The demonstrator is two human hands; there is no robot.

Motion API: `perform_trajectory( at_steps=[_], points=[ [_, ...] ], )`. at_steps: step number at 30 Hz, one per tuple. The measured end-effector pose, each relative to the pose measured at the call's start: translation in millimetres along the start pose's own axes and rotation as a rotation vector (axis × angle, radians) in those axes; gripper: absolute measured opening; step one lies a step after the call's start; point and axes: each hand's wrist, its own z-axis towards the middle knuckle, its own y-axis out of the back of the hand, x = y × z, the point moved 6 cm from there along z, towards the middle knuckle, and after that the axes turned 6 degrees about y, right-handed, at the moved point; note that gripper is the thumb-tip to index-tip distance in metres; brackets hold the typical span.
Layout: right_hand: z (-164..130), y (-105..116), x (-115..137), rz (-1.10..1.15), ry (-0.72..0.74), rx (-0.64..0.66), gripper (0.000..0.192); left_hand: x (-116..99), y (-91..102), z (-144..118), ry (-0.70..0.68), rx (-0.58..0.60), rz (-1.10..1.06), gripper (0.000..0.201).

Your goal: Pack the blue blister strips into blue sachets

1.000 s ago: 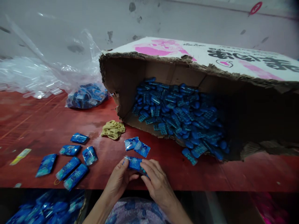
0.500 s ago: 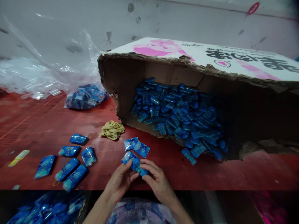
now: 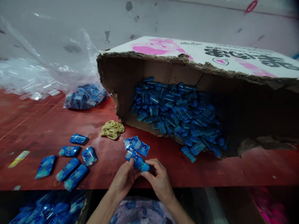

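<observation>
The lower part of the blue packet point(image 3: 139, 162) is covered by the fingers of both hands. The cardboard box point(image 3: 201, 56) is cut off at the right edge, and its deep interior is lost in shadow. The blue packets below the surface point(image 3: 187, 174) are blurred.

Both hands, left point(image 3: 122, 180) and right point(image 3: 158, 180), meet fingertip to fingertip, pinching.
</observation>
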Motion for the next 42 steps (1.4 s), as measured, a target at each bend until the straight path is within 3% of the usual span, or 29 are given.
perform_trajectory(
  at_steps=[4,8,11,14,16,19,28,31,34,38,42],
  points=[
    [-2.0,-4.2,5.4,0.033,-0.009,0.106,0.033,6.3,-0.4,-3.5,0.056,0.057,0.016,0.01],
    [1.1,6.8,10.4,-0.076,0.011,0.125,0.074,8.4,-3.4,-12.3,0.107,0.158,0.062,0.011],
    [-0.3,4.6,14.5,-0.027,0.006,0.23,0.087,11.9,-7.7,-17.9,0.155,0.219,0.077,0.015],
    [-6.1,-7.4,17.3,0.101,-0.02,0.356,0.085,17.0,-9.8,-20.3,0.198,0.25,0.057,0.017],
    [-9.1,-14.0,19.7,0.134,0.006,0.375,0.078,19.6,-8.4,-20.5,0.205,0.252,0.032,0.013],
    [-11.2,-18.8,20.2,0.157,0.032,0.313,0.069,21.6,-4.0,-20.4,0.184,0.226,0.008,0.008],
    [-18.3,-27.6,4.0,0.257,-0.188,0.194,0.063,27.6,-0.6,-27.8,0.104,0.12,-0.026,0.016],
    [-19.4,-29.2,2.8,0.277,-0.143,0.186,0.067,31.1,-0.2,-29.4,0.085,0.102,-0.044,0.017],
    [-20.5,-30.2,2.9,0.146,-0.082,0.215,0.068,31.3,0.8,-30.5,0.049,0.052,-0.071,0.017],
    [-12.9,-27.5,13.0,-0.079,0.06,0.237,0.058,9.0,13.6,-32.0,-0.043,-0.042,-0.137,0.019],
    [9.5,-17.1,18.1,-0.502,0.247,0.138,0.04,-46.5,49.0,-38.5,-0.281,-0.128,-0.347,0.036]
  ],
)
